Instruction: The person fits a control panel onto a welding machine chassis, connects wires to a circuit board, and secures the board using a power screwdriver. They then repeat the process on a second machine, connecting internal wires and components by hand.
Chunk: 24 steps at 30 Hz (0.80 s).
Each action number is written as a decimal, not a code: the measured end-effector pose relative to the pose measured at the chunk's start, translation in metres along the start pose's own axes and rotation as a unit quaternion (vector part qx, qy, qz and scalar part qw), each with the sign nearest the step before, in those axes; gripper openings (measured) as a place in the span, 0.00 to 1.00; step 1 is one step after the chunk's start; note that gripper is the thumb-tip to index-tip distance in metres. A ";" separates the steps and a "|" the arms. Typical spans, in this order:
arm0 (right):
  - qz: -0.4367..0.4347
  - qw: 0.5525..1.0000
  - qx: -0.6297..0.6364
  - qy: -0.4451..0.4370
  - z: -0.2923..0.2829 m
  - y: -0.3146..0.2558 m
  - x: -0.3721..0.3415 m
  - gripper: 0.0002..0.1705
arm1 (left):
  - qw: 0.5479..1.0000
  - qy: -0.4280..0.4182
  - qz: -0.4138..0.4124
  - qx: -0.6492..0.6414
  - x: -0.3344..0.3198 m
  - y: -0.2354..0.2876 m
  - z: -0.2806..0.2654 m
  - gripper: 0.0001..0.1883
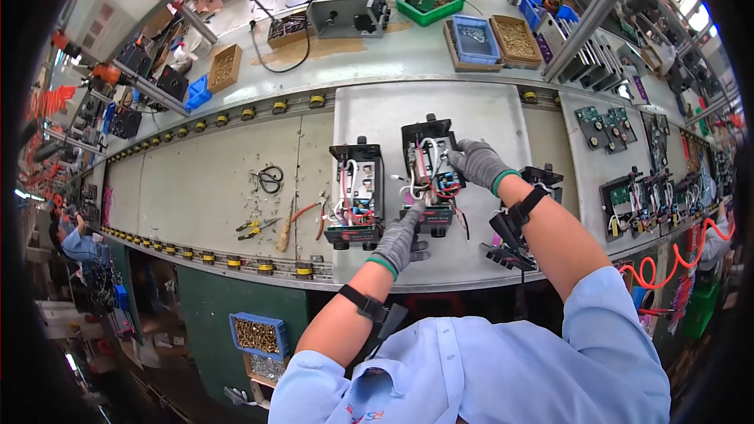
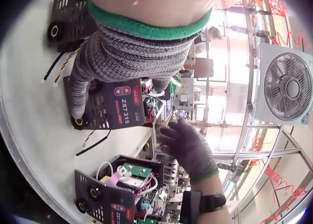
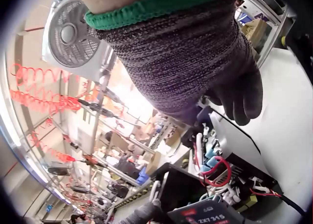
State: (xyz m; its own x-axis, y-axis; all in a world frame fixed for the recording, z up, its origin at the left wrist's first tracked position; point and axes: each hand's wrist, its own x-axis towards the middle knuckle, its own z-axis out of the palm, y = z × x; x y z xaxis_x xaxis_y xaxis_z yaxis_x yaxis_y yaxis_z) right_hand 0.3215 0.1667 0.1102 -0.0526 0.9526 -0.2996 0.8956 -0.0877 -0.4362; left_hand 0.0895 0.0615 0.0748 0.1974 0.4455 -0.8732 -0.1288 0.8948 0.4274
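Note:
An uncased welding machine [image 1: 428, 180] with a black ZX7315 front panel [image 2: 117, 104] stands on the light board in front of me. My gloved left hand [image 1: 400, 243] grips this front panel, with one finger [image 2: 78, 99] beside a round socket and other fingers reaching behind the panel. White, red and black wires fill the inside. At the far right edge of the machine is my gloved right hand [image 1: 479, 163], its fingers [image 3: 239, 104] loosely bent over the silver side plate; its thumb is hidden. A second similar machine [image 1: 355, 192] stands to the left.
Pliers [image 1: 255, 228], a wooden-handled tool [image 1: 284, 232] and scattered bits lie left of the board. Small black parts [image 1: 506, 255] are near my right forearm. More circuit units [image 1: 652, 200] stand on the right. Bins of screws [image 1: 514, 38] and a green basket [image 1: 430, 1] line the back.

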 end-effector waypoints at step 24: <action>-0.240 0.956 -0.155 -0.067 0.034 -0.105 -0.123 0.33 | 0.911 -0.244 0.039 0.330 -0.006 0.000 -0.042 0.51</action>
State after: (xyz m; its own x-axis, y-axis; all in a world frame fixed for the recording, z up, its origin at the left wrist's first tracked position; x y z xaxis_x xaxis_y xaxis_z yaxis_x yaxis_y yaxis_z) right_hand 0.2186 0.0492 0.1643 -0.5288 0.8132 -0.2429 0.8404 0.4617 -0.2839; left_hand 0.0471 0.0577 0.0704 0.6421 0.3230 -0.6952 0.4203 0.6101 0.6717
